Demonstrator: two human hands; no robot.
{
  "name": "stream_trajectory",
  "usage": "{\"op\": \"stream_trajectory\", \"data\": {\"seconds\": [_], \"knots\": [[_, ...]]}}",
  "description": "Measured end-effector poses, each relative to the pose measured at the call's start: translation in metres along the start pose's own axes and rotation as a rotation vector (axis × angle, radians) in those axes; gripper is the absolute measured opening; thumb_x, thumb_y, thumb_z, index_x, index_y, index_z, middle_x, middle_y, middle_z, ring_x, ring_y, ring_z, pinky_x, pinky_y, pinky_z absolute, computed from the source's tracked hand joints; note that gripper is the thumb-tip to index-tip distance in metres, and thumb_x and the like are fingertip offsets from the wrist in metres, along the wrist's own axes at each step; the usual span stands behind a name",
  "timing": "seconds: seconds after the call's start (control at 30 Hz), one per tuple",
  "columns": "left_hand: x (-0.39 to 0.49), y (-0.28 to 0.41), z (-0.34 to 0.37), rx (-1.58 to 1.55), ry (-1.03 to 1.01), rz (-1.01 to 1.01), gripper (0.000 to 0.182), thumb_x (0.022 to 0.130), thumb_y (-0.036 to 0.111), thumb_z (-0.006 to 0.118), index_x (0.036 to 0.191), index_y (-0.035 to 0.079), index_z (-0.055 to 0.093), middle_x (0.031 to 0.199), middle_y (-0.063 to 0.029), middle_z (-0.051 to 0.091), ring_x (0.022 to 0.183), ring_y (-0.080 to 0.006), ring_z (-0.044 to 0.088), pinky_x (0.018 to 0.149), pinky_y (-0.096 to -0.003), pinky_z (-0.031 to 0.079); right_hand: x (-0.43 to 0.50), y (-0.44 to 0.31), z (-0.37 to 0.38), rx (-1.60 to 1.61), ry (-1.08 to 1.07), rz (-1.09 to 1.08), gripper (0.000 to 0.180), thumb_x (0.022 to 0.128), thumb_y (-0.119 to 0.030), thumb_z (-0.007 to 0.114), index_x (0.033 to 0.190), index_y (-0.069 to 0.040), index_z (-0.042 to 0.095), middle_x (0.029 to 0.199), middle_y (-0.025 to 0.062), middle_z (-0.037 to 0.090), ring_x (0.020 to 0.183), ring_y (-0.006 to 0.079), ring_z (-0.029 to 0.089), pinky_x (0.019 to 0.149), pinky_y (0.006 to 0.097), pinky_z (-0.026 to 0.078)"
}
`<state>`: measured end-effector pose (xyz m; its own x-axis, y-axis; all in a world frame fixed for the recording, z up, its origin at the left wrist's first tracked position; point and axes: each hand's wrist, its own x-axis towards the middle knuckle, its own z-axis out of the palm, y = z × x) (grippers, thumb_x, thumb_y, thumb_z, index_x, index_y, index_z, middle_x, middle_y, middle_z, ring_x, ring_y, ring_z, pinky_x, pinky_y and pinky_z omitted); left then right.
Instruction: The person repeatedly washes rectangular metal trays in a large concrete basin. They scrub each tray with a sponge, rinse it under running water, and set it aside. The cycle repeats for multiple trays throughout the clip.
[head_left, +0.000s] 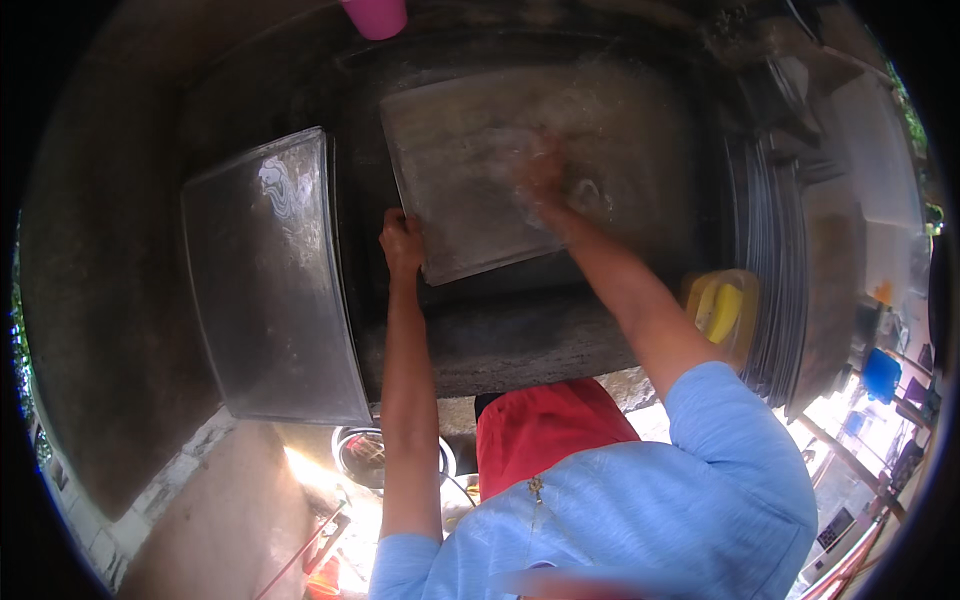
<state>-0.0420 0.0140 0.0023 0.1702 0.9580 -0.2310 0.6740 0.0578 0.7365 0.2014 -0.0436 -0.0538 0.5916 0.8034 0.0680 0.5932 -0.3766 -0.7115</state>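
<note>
A flat, dull metal sheet (472, 187) lies before me on a dark work surface, with wet, soapy-looking smears on it. My left hand (403, 241) grips the sheet's left edge near its front corner. Over the middle of the sheet is my right hand (541, 169), blurred by motion. Whether it holds something cannot be made out. To the left lies a stack of similar metal sheets (270, 300), the top one shiny with a whitish wet patch.
Several thin sheets (772, 285) stand on edge at the right. Beside them is a translucent yellowish container (739, 330) with a yellow object (724, 311) in it. A pink container (377, 16) stands at the far side. Below the surface's front edge is a round metal-rimmed basin (360, 457).
</note>
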Motion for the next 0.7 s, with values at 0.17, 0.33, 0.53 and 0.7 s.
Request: {"op": "stream_trajectory", "data": {"seconds": [0.17, 0.33, 0.53, 0.7], "knots": [[0.006, -0.017, 0.002, -0.007, -0.041, 0.070, 0.022, 0.085, 0.016, 0.055, 0.092, -0.004, 0.055, 0.083, -0.0223, 0.060, 0.079, -0.0338, 0.060, 0.071, -0.0394, 0.044, -0.003, -0.108, 0.067, -0.315, 0.054, -0.411, 0.045, 0.087, -0.028, 0.047, 0.124, -0.002, 0.045, 0.136, 0.0148, 0.036, 0.128, 0.0345, 0.028, 0.107, 0.0453, 0.018], [0.011, -0.030, 0.006, -0.317, -0.076, -0.079, 0.027, 0.087, 0.021, 0.052, 0.088, -0.006, 0.055, 0.078, -0.0175, 0.058, 0.073, -0.0197, 0.053, 0.070, -0.0370, 0.042, -0.070, -0.109, 0.022, -0.238, -0.324, -0.673, 0.048, 0.077, -0.009, 0.052, 0.124, -0.003, 0.046, 0.135, 0.0128, 0.038, 0.129, 0.0343, 0.027, 0.106, 0.0463, 0.024], [0.012, -0.022, -0.002, -0.100, 0.063, -0.078, 0.029, 0.089, 0.023, 0.050, 0.085, -0.006, 0.056, 0.079, -0.0216, 0.058, 0.072, -0.0298, 0.056, 0.069, -0.0386, 0.043, -0.090, 0.063, -0.093, -0.204, -0.321, -0.432, 0.043, 0.086, -0.006, 0.042, 0.128, -0.006, 0.043, 0.137, 0.0101, 0.037, 0.130, 0.0318, 0.027, 0.105, 0.0414, 0.028], [0.005, -0.006, 0.000, 0.180, 0.222, 0.047, 0.032, 0.089, 0.027, 0.049, 0.083, -0.004, 0.054, 0.080, -0.0252, 0.058, 0.076, -0.0436, 0.055, 0.067, -0.0453, 0.042, 0.015, 0.117, -0.127, -0.641, 0.019, -0.281, 0.039, 0.090, -0.019, 0.039, 0.126, -0.009, 0.046, 0.130, 0.0129, 0.044, 0.121, 0.0315, 0.039, 0.104, 0.0404, 0.027]]}}
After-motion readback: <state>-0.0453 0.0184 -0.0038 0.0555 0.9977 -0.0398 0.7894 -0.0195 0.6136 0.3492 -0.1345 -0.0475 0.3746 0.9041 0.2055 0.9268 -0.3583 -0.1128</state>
